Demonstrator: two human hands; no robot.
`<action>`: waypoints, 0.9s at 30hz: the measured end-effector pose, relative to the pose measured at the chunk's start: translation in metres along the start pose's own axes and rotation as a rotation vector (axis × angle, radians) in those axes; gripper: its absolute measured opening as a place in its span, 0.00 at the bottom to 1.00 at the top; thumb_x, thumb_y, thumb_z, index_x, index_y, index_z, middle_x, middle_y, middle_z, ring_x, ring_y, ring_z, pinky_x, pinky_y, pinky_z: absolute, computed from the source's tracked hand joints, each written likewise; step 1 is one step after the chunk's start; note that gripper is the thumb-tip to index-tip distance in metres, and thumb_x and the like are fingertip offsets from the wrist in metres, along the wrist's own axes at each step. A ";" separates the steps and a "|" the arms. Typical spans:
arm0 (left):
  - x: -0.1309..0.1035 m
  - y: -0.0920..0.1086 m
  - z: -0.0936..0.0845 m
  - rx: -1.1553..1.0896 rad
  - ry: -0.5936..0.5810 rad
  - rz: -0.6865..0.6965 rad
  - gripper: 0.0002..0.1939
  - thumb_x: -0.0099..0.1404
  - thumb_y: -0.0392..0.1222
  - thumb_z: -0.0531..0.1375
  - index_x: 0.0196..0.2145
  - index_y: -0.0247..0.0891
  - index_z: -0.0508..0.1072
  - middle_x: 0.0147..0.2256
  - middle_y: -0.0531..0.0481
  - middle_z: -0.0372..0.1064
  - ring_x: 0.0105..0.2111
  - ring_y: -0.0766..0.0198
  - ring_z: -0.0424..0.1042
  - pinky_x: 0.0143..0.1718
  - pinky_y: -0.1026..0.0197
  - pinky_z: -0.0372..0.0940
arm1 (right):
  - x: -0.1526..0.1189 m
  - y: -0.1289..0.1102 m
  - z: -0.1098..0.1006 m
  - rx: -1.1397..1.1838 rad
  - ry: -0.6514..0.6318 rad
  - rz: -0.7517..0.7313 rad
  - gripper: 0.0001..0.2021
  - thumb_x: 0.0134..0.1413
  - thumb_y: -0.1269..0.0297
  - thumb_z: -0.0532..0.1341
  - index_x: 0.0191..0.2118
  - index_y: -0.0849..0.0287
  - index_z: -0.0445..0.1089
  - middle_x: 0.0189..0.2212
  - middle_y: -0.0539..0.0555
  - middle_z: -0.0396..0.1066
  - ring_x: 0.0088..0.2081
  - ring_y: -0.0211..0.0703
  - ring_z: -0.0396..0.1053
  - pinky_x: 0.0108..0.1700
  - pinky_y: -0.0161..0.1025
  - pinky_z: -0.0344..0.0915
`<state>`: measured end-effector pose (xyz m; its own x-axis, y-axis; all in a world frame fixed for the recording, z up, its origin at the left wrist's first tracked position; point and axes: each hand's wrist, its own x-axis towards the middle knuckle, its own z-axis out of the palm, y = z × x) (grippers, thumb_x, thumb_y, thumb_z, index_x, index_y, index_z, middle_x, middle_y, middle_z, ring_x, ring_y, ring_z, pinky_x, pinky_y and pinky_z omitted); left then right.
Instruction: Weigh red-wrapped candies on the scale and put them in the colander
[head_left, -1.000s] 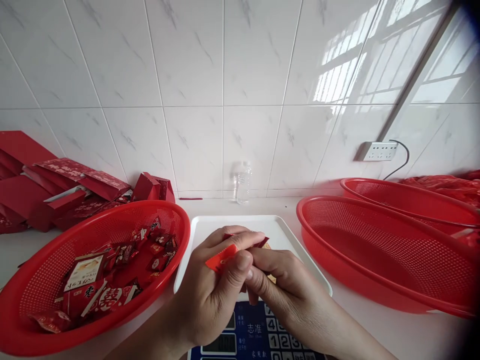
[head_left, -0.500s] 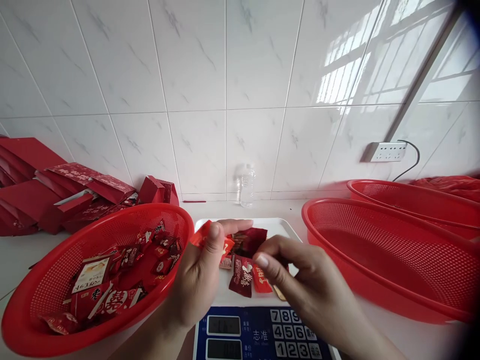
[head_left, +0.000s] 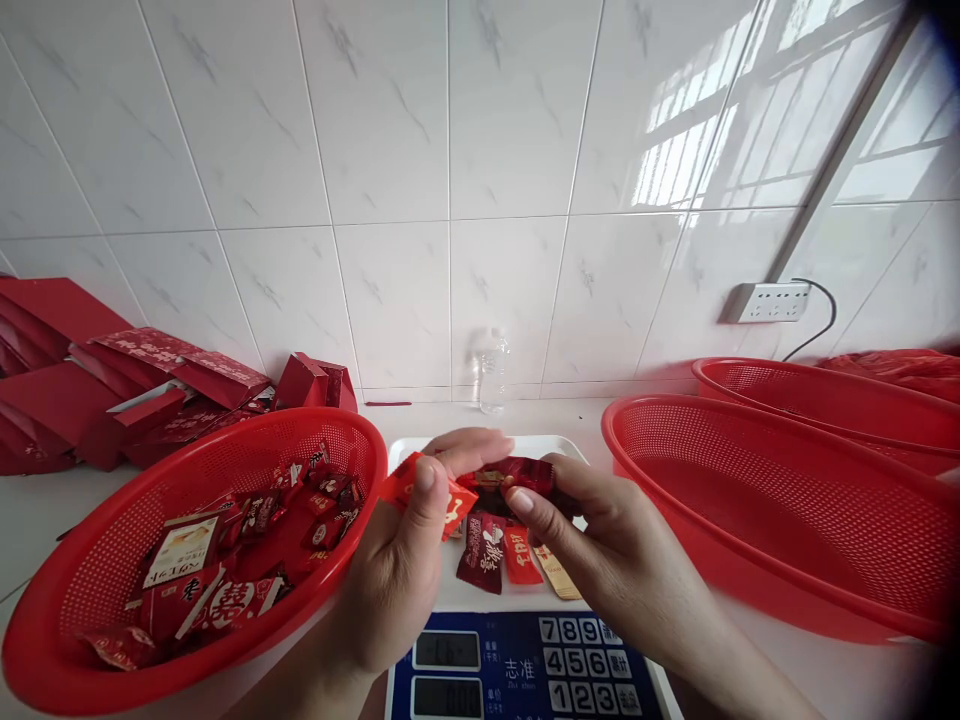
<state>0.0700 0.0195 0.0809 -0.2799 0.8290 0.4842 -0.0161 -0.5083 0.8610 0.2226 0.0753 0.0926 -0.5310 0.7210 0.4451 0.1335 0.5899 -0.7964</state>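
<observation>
Over the tray (head_left: 491,603), pinching dark-red packet (head_left: 535,472) with right hand (head_left: 604,520), thumb-holding orange packet (head_left: 458,506) in left hand (head_left: 401,570), likely against slipping.

Shiny film-like candy wrappers (head_left: 481,552), smooth plastic baskets (head_left: 660,440), clear plastic bottle (head_left: 493,372), glossy wall tiles (head_left: 390,120).

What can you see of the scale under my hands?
The scale has a blue panel with pale number keys and two grey displays, their readings too blurred to read. Behind, its white, plastic-looking tray carries wrapped packets. It stands on the counter, front edge out of frame; your left hand and right hand hide parts.
</observation>
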 end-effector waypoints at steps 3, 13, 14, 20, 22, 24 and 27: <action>0.003 0.000 -0.001 0.014 0.090 0.056 0.28 0.67 0.64 0.51 0.45 0.40 0.78 0.51 0.43 0.73 0.53 0.54 0.69 0.53 0.56 0.65 | 0.000 -0.001 -0.002 0.043 0.051 -0.027 0.18 0.61 0.52 0.57 0.25 0.58 0.63 0.22 0.50 0.66 0.24 0.35 0.63 0.24 0.32 0.61; 0.013 0.006 -0.001 -0.152 0.121 -0.021 0.25 0.62 0.65 0.58 0.26 0.38 0.70 0.19 0.56 0.60 0.22 0.70 0.60 0.26 0.68 0.61 | 0.001 0.004 -0.003 0.218 0.224 -0.110 0.10 0.58 0.58 0.63 0.29 0.57 0.68 0.25 0.49 0.71 0.24 0.34 0.67 0.25 0.31 0.66; 0.013 0.007 -0.001 -0.178 0.076 -0.067 0.27 0.62 0.67 0.56 0.27 0.39 0.70 0.18 0.57 0.58 0.20 0.71 0.57 0.24 0.68 0.59 | 0.001 0.005 -0.003 0.293 0.237 -0.135 0.09 0.56 0.60 0.64 0.29 0.56 0.68 0.26 0.49 0.72 0.25 0.34 0.69 0.28 0.31 0.68; 0.009 0.007 -0.003 -0.226 -0.121 -0.254 0.35 0.63 0.74 0.41 0.31 0.39 0.68 0.14 0.58 0.54 0.17 0.70 0.51 0.21 0.66 0.52 | 0.004 0.009 -0.005 0.609 0.237 -0.119 0.03 0.57 0.68 0.63 0.36 0.52 0.69 0.32 0.49 0.74 0.35 0.38 0.74 0.37 0.36 0.73; 0.007 0.006 -0.003 -0.203 -0.157 -0.267 0.35 0.63 0.74 0.39 0.31 0.40 0.66 0.14 0.58 0.53 0.16 0.70 0.49 0.21 0.65 0.50 | 0.003 0.007 -0.007 0.666 0.213 -0.078 0.04 0.55 0.70 0.61 0.32 0.54 0.70 0.29 0.49 0.70 0.30 0.37 0.71 0.29 0.33 0.72; 0.006 0.006 -0.003 -0.168 -0.206 -0.266 0.34 0.64 0.73 0.39 0.33 0.40 0.66 0.15 0.59 0.54 0.17 0.70 0.49 0.22 0.64 0.51 | 0.002 0.005 -0.009 0.687 0.181 -0.038 0.05 0.51 0.71 0.59 0.28 0.56 0.70 0.25 0.49 0.65 0.24 0.35 0.66 0.20 0.31 0.65; 0.004 0.006 -0.001 -0.091 -0.278 -0.260 0.35 0.65 0.72 0.38 0.43 0.40 0.67 0.16 0.59 0.55 0.18 0.68 0.52 0.28 0.62 0.56 | -0.001 0.001 -0.009 0.553 0.155 -0.037 0.07 0.55 0.66 0.59 0.28 0.57 0.72 0.23 0.49 0.63 0.21 0.33 0.61 0.18 0.30 0.58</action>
<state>0.0678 0.0199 0.0878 0.0150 0.9580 0.2862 -0.1409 -0.2814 0.9492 0.2308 0.0785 0.0955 -0.3927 0.7731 0.4982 -0.3623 0.3679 -0.8564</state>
